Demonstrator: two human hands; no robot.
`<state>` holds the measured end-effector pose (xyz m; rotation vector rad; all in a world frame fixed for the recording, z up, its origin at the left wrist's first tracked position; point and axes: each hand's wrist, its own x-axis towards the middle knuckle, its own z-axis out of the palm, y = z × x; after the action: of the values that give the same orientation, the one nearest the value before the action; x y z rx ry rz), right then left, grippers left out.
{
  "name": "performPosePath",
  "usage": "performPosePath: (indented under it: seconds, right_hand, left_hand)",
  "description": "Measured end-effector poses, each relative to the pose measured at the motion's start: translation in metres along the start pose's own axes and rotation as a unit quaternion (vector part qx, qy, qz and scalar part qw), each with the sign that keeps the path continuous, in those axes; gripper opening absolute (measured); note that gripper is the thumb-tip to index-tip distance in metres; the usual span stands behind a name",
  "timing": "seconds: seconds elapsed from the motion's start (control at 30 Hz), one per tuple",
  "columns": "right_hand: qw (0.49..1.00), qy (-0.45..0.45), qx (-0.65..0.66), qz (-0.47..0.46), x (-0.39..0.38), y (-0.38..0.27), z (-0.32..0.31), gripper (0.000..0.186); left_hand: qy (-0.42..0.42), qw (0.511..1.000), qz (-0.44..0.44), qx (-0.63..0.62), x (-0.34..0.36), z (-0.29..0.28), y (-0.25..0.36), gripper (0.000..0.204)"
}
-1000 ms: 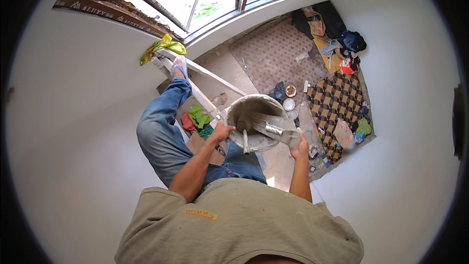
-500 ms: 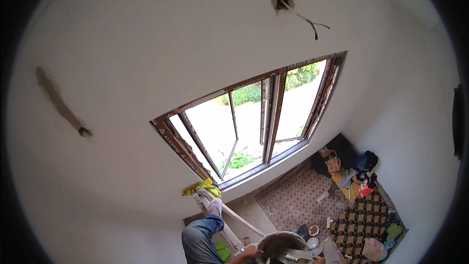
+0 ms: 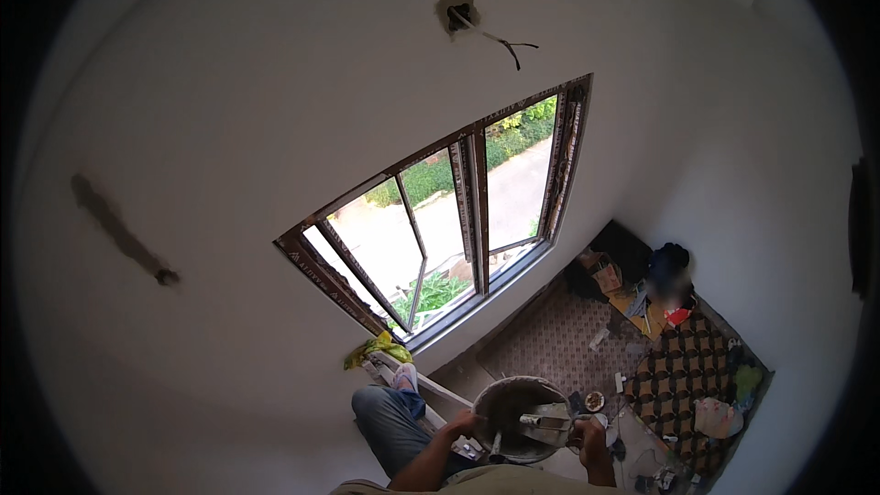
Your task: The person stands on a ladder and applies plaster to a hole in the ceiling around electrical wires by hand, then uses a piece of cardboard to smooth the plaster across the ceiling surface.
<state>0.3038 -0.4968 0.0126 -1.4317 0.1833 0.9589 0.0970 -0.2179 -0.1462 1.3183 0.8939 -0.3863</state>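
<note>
A round bucket point(image 3: 500, 396) with a grey, smeared inside is in front of me at the lower middle, tilted so that its opening faces me. My left hand point(image 3: 466, 425) is closed on its left rim. On the right side my right hand point(image 3: 589, 434) is closed at the rim; its exact grip is partly hidden. A flat trowel-like tool point(image 3: 550, 423) with a pale handle lies across the opening close to my right hand. Another pale tool handle point(image 3: 496, 445) sticks up at the near rim. What lies deeper in the bucket is too dark to make out.
My bent leg point(image 3: 390, 426) and sandalled foot point(image 3: 405, 377) rest on a white ladder point(image 3: 440, 392). A yellow-green cloth point(image 3: 379, 350) hangs at its top. An open brown-framed window point(image 3: 472, 211) is ahead. Mats point(image 3: 683, 371) and clutter lie on the floor far below.
The bucket has come up higher in view, so both hands and my forearms show more fully. My view has shifted, moving the window leftward.
</note>
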Motion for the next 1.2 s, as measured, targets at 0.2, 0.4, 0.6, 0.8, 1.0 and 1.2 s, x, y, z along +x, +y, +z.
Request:
performPosePath:
  seconds: [0.2, 0.4, 0.6, 0.8, 1.0, 1.2]
  right_hand:
    - [0.995, -0.029, 0.096, -0.01, -0.004, 0.003, 0.016, 0.016]
    - [0.999, 0.034, -0.008, -0.003, 0.001, 0.001, 0.021, 0.021]
    - [0.985, 0.152, -0.074, -0.031, 0.018, 0.042, 0.003, 0.019]
    - [0.976, 0.163, -0.134, -0.045, 0.007, 0.035, 0.008, 0.016]
    - [0.993, 0.044, -0.103, -0.025, 0.012, 0.035, 0.011, 0.027]
    - [0.981, -0.14, 0.052, 0.125, -0.001, 0.034, 0.043, 0.019]
  left_hand:
    - [0.003, 1.0, -0.02, -0.007, -0.005, 0.01, 0.021, 0.03]
    - [0.009, 1.0, -0.006, -0.029, -0.006, 0.018, 0.015, 0.035]
    - [0.017, 0.998, -0.056, 0.002, -0.004, 0.034, 0.009, 0.04]
    - [0.04, 0.996, -0.06, -0.042, -0.01, 0.04, -0.012, 0.04]
    - [0.023, 0.996, -0.09, -0.019, -0.019, 0.031, -0.007, 0.038]
    - [0.015, 0.998, -0.059, 0.004, -0.012, 0.027, -0.012, 0.038]
